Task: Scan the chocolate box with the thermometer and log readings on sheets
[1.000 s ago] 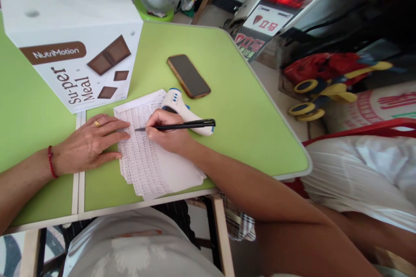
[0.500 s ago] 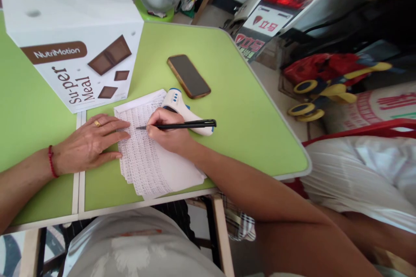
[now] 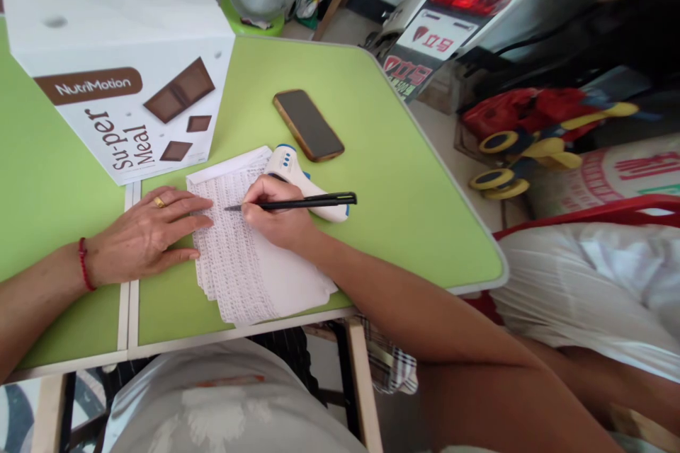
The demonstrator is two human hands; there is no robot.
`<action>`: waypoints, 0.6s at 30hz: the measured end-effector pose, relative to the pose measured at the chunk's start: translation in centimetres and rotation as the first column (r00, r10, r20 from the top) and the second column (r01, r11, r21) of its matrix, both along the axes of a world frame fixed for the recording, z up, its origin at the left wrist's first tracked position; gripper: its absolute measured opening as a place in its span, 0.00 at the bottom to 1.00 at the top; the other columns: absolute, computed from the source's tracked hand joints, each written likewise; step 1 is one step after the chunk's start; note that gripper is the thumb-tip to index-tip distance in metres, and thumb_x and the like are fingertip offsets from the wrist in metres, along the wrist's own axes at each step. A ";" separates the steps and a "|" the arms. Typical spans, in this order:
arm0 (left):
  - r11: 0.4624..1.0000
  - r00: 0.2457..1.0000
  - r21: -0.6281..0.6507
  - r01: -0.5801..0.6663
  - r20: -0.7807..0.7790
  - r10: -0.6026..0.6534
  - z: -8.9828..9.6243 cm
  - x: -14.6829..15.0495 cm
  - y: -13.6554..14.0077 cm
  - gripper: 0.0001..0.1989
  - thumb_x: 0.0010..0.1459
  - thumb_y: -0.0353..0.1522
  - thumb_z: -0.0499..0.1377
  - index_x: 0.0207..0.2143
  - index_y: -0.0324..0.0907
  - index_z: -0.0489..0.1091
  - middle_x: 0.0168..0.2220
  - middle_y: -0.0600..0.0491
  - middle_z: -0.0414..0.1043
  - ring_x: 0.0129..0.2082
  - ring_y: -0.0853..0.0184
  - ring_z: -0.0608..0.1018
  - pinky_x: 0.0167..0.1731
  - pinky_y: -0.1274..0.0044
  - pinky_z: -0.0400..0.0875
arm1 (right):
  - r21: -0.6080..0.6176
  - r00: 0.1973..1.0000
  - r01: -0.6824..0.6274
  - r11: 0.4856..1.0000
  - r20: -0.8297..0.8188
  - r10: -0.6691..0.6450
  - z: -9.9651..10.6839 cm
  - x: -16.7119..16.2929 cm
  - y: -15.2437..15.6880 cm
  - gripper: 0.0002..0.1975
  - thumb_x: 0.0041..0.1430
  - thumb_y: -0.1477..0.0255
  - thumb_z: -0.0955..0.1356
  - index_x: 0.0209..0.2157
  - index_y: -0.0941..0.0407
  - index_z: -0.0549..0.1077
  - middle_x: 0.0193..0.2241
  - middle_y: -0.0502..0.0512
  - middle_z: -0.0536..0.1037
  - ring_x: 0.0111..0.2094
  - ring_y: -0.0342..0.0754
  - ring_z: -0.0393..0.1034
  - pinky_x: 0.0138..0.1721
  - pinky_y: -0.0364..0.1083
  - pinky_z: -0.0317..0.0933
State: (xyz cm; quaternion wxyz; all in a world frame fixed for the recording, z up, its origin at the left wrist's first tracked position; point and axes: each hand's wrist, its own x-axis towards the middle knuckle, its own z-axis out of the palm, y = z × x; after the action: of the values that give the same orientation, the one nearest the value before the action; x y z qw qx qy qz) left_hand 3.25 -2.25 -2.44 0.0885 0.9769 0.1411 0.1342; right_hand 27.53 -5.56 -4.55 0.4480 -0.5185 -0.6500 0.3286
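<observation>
One pen (image 3: 297, 203) in right hand (image 3: 279, 216) fingers, tip on one paper stack (image 3: 249, 255); left hand (image 3: 143, 237) flat, fingers open; one phone (image 3: 309, 124), one box (image 3: 122, 71).

The left hand (image 3: 146, 233) lies flat, palm down, fingers stretched out and close together, a gold ring on one finger and a red cord round the wrist. The right hand (image 3: 276, 216) is curled in a writing grip, its forearm running down to the lower right corner.
</observation>
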 end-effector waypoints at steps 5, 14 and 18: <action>1.000 1.000 0.012 0.007 0.002 -0.007 0.0 -0.1 0.0 0.22 0.70 0.43 0.49 0.54 0.37 0.68 0.59 0.40 0.67 0.58 0.53 0.70 0.58 0.57 0.64 | -0.009 1.000 -0.012 1.000 -0.006 0.012 0.0 -0.1 -0.1 0.05 0.46 0.75 0.65 0.21 0.53 0.63 0.18 0.44 0.66 0.20 0.39 0.56 0.23 0.43 0.52; 1.000 1.000 0.002 0.007 0.004 -0.007 0.0 -0.1 0.0 0.22 0.70 0.44 0.48 0.54 0.38 0.68 0.59 0.40 0.67 0.57 0.53 0.70 0.57 0.57 0.65 | -0.002 1.000 0.005 1.000 -0.006 -0.005 0.1 0.0 0.0 0.05 0.44 0.76 0.65 0.20 0.53 0.63 0.17 0.44 0.66 0.20 0.39 0.57 0.23 0.43 0.53; 1.000 1.000 -0.001 0.003 0.001 -0.003 0.0 0.0 0.0 0.22 0.70 0.44 0.48 0.54 0.38 0.68 0.59 0.40 0.67 0.58 0.53 0.70 0.58 0.57 0.64 | -0.016 1.000 -0.022 1.000 -0.019 0.022 0.2 0.0 0.0 0.06 0.45 0.75 0.65 0.20 0.53 0.62 0.17 0.44 0.65 0.19 0.39 0.56 0.22 0.42 0.52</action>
State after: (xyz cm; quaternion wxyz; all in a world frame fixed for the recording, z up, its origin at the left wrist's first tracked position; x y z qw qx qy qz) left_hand 3.20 -2.21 -2.45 0.0891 0.9770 0.1394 0.1344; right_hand 27.52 -5.58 -4.32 0.4463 -0.5118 -0.6488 0.3434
